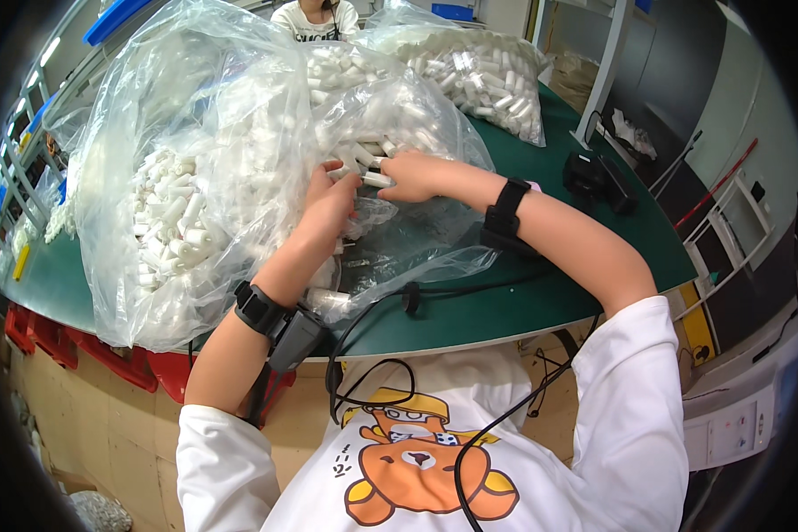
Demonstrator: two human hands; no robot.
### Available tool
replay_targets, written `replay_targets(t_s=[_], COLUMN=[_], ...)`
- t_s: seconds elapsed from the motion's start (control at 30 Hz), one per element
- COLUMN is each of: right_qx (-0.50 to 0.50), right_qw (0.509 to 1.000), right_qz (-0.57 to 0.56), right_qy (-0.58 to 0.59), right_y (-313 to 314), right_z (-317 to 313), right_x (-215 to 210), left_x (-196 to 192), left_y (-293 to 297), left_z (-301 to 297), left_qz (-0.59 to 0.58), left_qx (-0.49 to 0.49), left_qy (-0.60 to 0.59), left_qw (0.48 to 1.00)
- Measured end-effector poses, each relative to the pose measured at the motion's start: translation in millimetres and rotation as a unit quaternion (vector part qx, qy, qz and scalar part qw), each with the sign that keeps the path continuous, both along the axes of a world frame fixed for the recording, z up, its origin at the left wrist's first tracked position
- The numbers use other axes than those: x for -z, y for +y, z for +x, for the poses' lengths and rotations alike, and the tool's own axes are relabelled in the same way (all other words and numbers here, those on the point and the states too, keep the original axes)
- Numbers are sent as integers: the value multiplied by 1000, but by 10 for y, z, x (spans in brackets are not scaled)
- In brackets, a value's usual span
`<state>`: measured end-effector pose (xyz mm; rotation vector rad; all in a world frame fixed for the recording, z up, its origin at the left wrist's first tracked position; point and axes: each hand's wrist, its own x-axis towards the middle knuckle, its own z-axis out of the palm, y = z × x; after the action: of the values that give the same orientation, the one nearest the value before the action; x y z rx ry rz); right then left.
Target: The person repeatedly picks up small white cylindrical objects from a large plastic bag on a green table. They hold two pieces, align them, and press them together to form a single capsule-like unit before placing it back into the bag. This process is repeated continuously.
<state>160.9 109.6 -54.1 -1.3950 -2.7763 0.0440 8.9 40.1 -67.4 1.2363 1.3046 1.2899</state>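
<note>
At the mouth of a large clear plastic bag (399, 102), both of my hands are among small white plastic tubes. My right hand (412, 176) reaches in from the right, its fingers closed at the ends of white tubes (377, 180). Just left of it, my left hand (326, 208) has its thumb and fingertips closed around another small white tube (336, 175). Part of both hands' fingers is hidden among the tubes and film. Left of my left hand, another clear bag (106, 266) bulges with many similar white pieces (182, 222).
A further bag of white tubes (492, 80) stands at the back right of the green table (585, 275). Black devices (598, 182) lie on the right side. A black cable (457, 288) crosses the front. Red stools (106, 355) stand below; another person (315, 19) is across the table.
</note>
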Motion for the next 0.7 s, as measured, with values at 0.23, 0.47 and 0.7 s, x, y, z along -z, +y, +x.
replay_targets(t_s=[0.23,0.47,0.7], right_qx=[31,-1,17], right_qw=[997,973,855], right_qz=[18,-34,-142], right_qy=[70,228,499], right_y=[-171,-538,-528], right_z=[-85,105,244], right_x=[-44,-374,-126], left_x=[64,-35,-61], left_y=[17,-54,-47], left_z=[-39,-44,-4], left_qz=[17,0,41], left_qx=[19,160,254], left_qy=[40,88,-1], left_qw=[999,983,966])
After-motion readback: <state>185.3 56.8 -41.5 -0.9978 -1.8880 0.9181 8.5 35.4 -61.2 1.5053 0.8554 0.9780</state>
